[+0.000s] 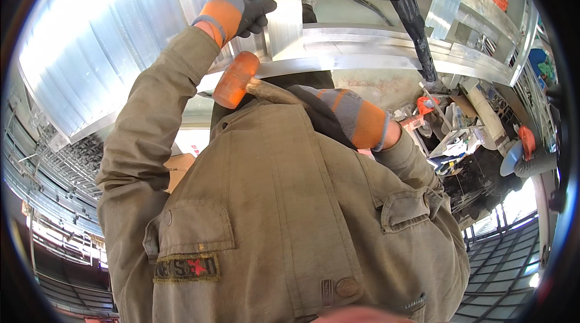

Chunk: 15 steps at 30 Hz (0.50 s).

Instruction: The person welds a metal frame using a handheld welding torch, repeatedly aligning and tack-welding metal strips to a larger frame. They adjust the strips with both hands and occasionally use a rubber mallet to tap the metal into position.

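My left hand (232, 12) and right hand (347, 118) wear knit gloves with orange-and-grey striped cuffs and dark palms and fingers. Below them run the sleeves of my olive-drab work jacket (284, 214). It has buttoned flap chest pockets and a dark patch with a red star under the left pocket.

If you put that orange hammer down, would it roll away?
Probably a little: the orange mallet head looks round like a barrel, so it may rock, though the handle should stop it. It seems head-heavy and stiff. The right hand in its grippy glove holds it firmly.
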{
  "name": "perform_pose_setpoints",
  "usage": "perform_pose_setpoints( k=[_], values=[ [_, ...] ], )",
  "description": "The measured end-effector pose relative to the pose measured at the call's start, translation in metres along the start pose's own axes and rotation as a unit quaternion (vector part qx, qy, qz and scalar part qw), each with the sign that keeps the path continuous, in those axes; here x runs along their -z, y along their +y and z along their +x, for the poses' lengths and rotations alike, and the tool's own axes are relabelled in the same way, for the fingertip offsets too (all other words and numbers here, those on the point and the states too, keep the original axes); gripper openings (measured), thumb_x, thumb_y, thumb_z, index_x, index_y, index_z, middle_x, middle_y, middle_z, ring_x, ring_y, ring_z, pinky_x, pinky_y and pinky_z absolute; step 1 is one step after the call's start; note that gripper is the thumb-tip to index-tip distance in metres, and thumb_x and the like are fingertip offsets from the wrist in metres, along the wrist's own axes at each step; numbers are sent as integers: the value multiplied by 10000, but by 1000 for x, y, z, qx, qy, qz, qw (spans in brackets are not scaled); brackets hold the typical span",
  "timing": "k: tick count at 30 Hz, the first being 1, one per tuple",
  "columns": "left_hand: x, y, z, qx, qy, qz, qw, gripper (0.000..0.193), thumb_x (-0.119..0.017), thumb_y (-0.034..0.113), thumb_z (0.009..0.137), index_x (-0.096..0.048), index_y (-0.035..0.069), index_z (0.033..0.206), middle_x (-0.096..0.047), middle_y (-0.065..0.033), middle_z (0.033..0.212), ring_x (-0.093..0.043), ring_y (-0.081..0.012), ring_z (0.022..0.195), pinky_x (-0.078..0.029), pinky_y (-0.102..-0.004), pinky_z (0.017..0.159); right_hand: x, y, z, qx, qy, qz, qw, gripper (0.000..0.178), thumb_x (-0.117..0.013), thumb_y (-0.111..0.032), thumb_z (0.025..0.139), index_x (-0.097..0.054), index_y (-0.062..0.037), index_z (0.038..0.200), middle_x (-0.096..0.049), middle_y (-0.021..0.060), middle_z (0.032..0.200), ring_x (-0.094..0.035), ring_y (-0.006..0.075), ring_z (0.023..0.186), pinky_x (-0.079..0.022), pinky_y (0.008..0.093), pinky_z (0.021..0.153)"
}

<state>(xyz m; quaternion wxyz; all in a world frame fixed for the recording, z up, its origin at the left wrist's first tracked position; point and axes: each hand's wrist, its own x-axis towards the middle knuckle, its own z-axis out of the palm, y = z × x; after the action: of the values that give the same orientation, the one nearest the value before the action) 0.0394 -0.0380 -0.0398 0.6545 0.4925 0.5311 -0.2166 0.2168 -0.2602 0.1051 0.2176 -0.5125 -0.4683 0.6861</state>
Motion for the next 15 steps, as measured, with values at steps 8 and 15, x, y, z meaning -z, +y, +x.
perform_pose_setpoints(
  k=[8, 15],
  values=[
    [2, -7, 23, 22, -66, 119, 990, 558, -639, 623, 1030, -853, 113, 959, -823, -29, 940, -740, -215, 839, -600, -456, 799, -25, -10, 20, -52, -17, -19, 998, 252, -601, -194, 1109, -588, -14, 1285, -712, 244, 984, -690, 480, 942, -536, 501, 760],
    [-4, -10, 30, 29, -34, 149, 988, 491, -661, 579, 982, -864, 148, 862, -787, -64, 832, -715, -252, 742, -566, -490, 720, -29, -18, 23, -62, 10, -55, 997, 269, -567, -211, 1132, -600, -4, 1301, -719, 257, 982, -708, 469, 913, -543, 496, 760]
  ],
)
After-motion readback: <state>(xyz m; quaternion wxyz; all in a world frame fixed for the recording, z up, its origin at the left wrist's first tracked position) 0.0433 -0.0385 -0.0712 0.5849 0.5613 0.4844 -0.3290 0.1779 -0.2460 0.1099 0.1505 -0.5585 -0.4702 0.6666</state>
